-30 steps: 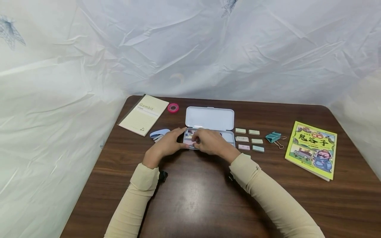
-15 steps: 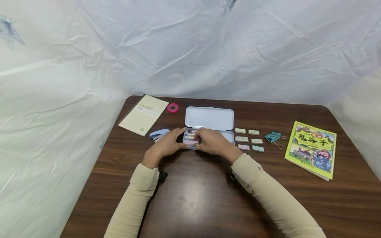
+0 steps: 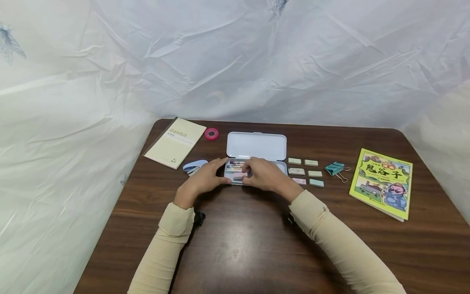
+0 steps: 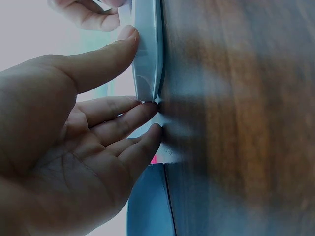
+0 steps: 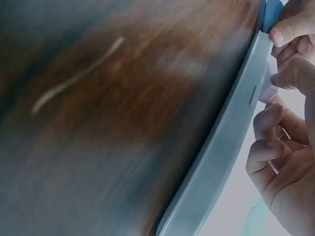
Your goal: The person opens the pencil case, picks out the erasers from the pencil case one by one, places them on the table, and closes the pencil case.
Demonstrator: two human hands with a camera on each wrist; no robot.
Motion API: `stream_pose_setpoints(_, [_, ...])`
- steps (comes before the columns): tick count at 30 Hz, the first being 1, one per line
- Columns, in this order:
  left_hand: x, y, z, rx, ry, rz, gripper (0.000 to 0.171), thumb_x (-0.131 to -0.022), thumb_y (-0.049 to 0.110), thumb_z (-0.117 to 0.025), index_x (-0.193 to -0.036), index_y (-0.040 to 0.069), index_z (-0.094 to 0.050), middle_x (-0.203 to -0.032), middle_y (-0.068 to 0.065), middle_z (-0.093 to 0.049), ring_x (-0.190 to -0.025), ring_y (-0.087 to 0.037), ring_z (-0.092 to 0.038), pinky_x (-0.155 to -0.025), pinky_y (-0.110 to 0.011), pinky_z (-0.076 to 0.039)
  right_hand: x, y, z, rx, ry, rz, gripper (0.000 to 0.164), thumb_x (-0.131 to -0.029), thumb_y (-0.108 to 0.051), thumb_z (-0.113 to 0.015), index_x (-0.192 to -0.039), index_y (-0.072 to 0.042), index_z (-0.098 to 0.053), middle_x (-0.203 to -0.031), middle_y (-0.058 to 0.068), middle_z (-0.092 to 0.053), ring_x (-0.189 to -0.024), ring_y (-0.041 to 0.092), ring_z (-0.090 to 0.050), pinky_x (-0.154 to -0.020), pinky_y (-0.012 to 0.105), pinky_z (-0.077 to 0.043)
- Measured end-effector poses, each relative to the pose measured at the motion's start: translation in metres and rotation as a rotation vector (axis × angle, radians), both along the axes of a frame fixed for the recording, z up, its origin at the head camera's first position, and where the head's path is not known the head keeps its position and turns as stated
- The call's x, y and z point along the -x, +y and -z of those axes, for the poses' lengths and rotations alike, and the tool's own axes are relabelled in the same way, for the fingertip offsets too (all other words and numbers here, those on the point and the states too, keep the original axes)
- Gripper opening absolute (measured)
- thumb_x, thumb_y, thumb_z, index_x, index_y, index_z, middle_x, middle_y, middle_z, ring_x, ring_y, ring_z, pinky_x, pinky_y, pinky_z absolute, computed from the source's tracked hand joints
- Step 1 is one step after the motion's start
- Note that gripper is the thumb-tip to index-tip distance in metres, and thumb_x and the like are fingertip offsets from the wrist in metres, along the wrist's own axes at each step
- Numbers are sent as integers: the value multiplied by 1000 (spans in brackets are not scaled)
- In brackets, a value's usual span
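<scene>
A white pencil case point(image 3: 256, 147) lies with its lid raised at the back. Pens or pencils point(image 3: 235, 163) fill its rear compartment at the left. My left hand point(image 3: 202, 179) holds the case's left end, thumb on the front wall and fingers at the side. With thumb and fingertips my right hand point(image 3: 265, 175) pinches a pink eraser point(image 3: 239, 176) in the front part of the case. The right wrist view shows this eraser point(image 5: 268, 90) standing partly above the front wall point(image 5: 221, 142). The right hand hides much of the case's right half.
Several small erasers point(image 3: 296, 171) lie right of the case, then a teal binder clip point(image 3: 334, 168) and a yellow book point(image 3: 382, 183). To the left are a blue-and-white object point(image 3: 193, 166), a pink tape roll point(image 3: 211, 133) and a notebook point(image 3: 175, 143).
My right hand has shifted slightly to the right, and the pink eraser has moved right with it, now showing a paler side. The left hand stays at the case's end.
</scene>
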State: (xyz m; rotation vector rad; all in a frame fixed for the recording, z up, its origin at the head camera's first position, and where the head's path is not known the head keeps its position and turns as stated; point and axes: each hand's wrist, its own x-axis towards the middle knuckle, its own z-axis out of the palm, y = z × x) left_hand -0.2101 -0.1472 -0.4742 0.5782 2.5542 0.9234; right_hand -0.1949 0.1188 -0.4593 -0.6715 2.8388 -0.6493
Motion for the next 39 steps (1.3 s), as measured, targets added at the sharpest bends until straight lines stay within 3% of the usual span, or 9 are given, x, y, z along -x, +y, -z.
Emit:
stream_pose_setpoints(5, [1, -1, 1, -3, -5, -2, 93, -103, 42, -87, -179, 14, -41, -184, -24, -40, -174, -42, -36, -144, -60, -31, -21, 1, -36, 16, -20, 25, 28, -95, -26, -79, -117, -8, -82, -109, 6, -78, -88, 19, -67, -79, 39, -59])
stream_pose_setpoints(9, [2, -1, 4, 0, 1, -4, 93, -103, 42, -87, -179, 15, -42, -184, -23, -40, -174, -42, -36, -144, -60, -31, -32, 9, -48, 17, -33, 60, 27, -99, -24, -78, -120, -8, -81, -112, 6, -78, -88, 17, -65, -78, 36, -57])
stream_pose_setpoints(20, [0, -1, 3, 15, 25, 11, 93, -104, 45, -85, -180, 16, -39, -185, -22, -40, -175, -41, -36, -144, -60, -31, -59, 65, -51, 51, -37, 143, 25, -101, -20, -78, -121, -5, -80, -108, 8, -76, -75, 14, -54, -64, 30, -44])
stream_pose_setpoints(32, [-2, -1, 3, 35, 29, 1, 92, -105, 47, -84, -180, 19, -40, -185, -20, -41, -174, -40, -37, -143, -60, -33, -100, 148, -62, 37, -8, 242, 22, -101, -17, -80, -120, -6, -79, -105, 7, -75, -80, 14, -57, -69, 31, -47])
stream_pose_setpoints(39, [-3, -3, 3, 22, 26, -4, 92, -105, 46, -84, -180, 19, -39, -185, -19, -41, -174, -40, -37, -143, -61, -33, -120, 184, -58, 31, -54, 288, 27, -102, -18, -84, -123, -2, -78, -109, 9, -78, -91, 14, -67, -74, 32, -54])
